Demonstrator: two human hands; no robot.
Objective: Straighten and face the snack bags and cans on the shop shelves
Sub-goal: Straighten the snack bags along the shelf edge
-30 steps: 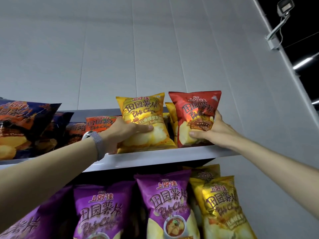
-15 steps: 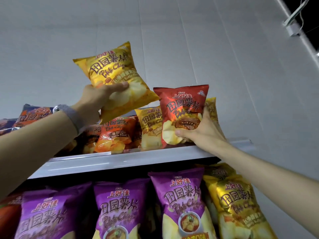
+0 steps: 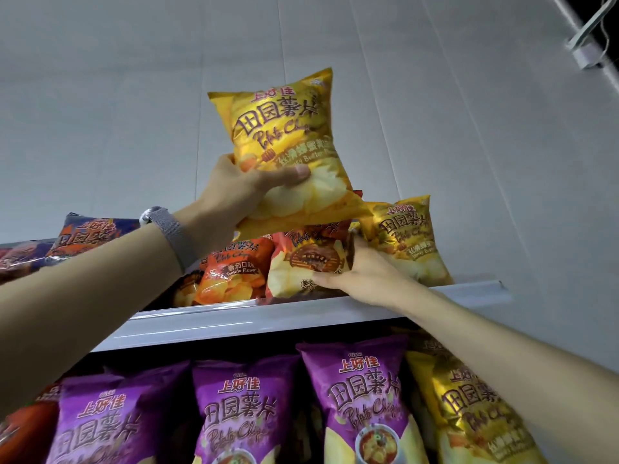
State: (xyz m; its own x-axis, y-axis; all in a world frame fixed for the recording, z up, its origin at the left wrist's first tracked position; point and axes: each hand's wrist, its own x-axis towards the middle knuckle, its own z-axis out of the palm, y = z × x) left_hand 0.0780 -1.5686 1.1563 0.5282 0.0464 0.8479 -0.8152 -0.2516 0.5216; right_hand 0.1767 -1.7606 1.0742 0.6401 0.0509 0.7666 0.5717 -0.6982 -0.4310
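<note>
My left hand (image 3: 241, 189) grips the yellow foil potato-chip bag (image 3: 284, 139) near its lower end, thumb across the front and fingers behind. It is in the air above the white metal top shelf (image 3: 301, 316), clear of the row, I judge so that the space beneath it can be sorted. Its printed face looks out at me. Its long axis runs top seam to bottom seam, nearly upright, with the top leaning a little left.

My right hand (image 3: 365, 272) pinches the lower right edge of the red chip bag (image 3: 308, 262) standing at the front lip of that shelf, steadying it face out. The yellow bag hides its top. On the same shelf, an orange tomato-flavour bag (image 3: 231, 272) stands just left of the red one and a second yellow bag (image 3: 412, 242) just right.
</note>
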